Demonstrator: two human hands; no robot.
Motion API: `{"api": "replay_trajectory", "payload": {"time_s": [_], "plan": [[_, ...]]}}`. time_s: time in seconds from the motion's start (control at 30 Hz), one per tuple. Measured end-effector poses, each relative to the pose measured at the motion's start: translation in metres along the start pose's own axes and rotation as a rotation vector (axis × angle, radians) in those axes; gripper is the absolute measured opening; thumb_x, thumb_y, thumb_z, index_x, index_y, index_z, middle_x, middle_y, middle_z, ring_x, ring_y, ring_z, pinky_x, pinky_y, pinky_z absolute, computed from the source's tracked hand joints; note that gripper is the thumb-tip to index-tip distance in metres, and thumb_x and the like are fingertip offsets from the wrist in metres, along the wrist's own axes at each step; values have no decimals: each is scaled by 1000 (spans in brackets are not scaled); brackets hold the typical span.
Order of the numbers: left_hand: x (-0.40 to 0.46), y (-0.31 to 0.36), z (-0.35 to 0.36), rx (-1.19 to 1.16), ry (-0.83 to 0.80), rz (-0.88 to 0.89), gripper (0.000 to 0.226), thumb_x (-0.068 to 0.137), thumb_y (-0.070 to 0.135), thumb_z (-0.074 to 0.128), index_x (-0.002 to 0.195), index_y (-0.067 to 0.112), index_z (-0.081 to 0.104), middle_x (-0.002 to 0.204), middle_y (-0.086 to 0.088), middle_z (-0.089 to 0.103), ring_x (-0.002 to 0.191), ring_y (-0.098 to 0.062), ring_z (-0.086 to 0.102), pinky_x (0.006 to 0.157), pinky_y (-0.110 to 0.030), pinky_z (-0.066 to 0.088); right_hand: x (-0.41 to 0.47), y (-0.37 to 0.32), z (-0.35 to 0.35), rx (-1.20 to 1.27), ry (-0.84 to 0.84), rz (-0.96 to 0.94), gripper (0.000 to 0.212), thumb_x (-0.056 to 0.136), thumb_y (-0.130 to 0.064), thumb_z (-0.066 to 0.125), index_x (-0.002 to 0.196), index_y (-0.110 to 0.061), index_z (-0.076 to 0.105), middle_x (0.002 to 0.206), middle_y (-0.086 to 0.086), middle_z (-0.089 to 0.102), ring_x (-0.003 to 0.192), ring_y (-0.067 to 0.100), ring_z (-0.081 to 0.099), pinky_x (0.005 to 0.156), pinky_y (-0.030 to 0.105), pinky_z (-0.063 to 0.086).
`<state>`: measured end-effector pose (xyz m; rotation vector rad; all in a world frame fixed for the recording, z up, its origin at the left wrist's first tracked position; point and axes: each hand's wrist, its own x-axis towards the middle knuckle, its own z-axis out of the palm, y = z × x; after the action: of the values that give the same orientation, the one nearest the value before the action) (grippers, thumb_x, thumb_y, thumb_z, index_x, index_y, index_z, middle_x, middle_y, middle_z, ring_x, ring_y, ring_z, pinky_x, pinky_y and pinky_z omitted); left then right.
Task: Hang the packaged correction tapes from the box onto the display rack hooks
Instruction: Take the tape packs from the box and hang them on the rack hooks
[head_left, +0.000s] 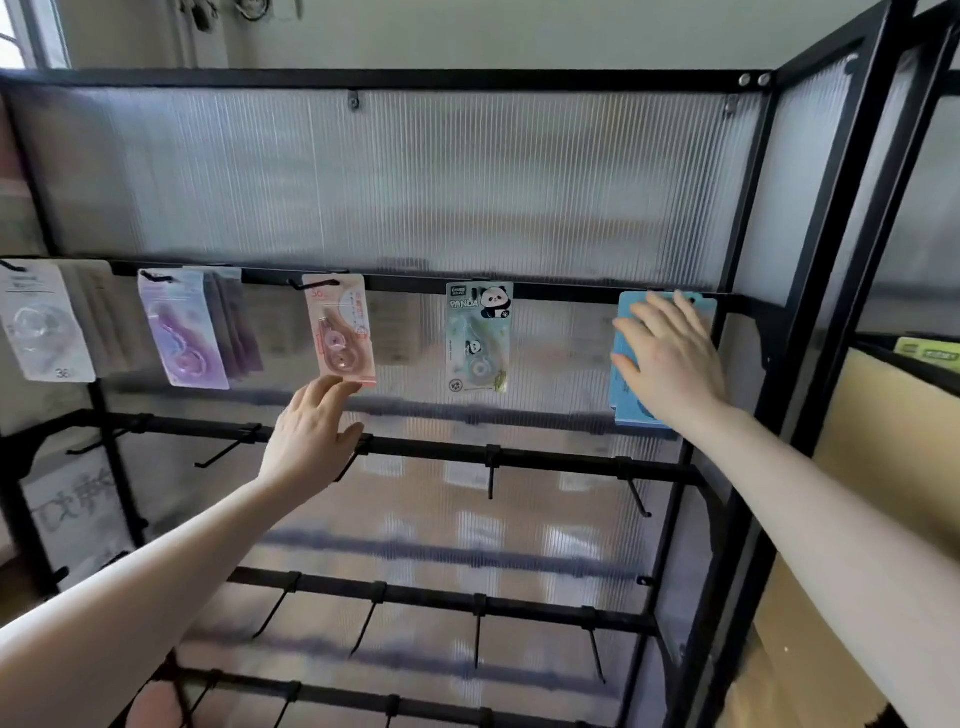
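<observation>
Right hand (670, 358) flat with straight fingers pressed on blue packages (631, 395) at the top rail, left hand (311, 431) fingertips touching pink package (343, 330) bottom edge, grasping nothing

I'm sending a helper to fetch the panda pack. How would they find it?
Look at the black display rack, top rail. The panda pack hangs fourth from the left, between the pink pack and the blue packs. Only it shows a cartoon panda.

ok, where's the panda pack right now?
Head view: the panda pack hangs on the top rail, right of centre, between the pink pack and the blue packs under the right hand.
</observation>
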<state>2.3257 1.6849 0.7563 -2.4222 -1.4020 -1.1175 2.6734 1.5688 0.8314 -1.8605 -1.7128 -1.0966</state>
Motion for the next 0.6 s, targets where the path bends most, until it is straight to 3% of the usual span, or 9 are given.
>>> {"api": "replay_trajectory", "payload": {"time_s": [0.2, 0.6], "plan": [[-20, -27, -14, 30, -12, -30, 46, 85, 16, 64, 127, 8, 50, 132, -14, 47, 122, -34, 42, 99, -46, 37, -19, -52, 12, 111, -198, 48, 44, 92, -24, 54, 133, -8, 48, 139, 14, 43, 127, 32, 40, 105, 42, 31], [-64, -143, -34, 79, -107, -73, 55, 83, 24, 65, 134, 13, 46, 137, -7, 44, 127, -27, 38, 104, -40, 33, -32, -225, 50, 233, -415, -1, 45, 97, -30, 45, 139, -16, 39, 139, 6, 43, 126, 24, 43, 103, 34, 36]]}}
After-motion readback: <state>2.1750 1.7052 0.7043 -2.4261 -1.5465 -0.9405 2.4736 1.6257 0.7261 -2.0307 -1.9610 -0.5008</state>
